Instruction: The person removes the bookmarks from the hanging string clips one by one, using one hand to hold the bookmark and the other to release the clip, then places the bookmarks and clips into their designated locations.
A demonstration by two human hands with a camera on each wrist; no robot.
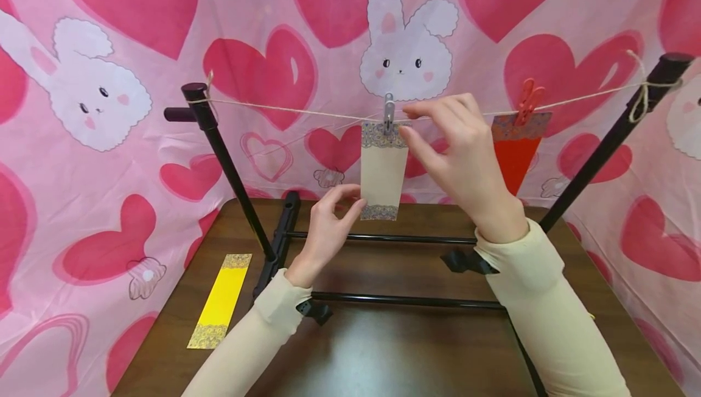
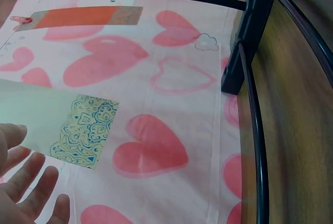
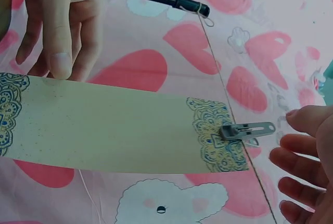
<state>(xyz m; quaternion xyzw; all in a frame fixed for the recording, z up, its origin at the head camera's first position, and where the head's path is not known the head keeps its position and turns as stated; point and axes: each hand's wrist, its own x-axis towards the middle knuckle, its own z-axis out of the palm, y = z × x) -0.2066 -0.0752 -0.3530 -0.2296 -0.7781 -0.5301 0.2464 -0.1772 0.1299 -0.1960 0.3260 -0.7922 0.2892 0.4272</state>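
Your cream paper strip (image 1: 381,178) hangs long axis vertical, grey clothespin (image 1: 389,114) on its top end, between your left hand (image 1: 330,223), fingers loose at its edge, and right hand (image 1: 465,159), fingers parted.

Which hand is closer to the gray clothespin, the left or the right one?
The right hand. It is right beside the gray clothespin, not touching it. The left hand is lower down, near the bottom end of the cream strip.
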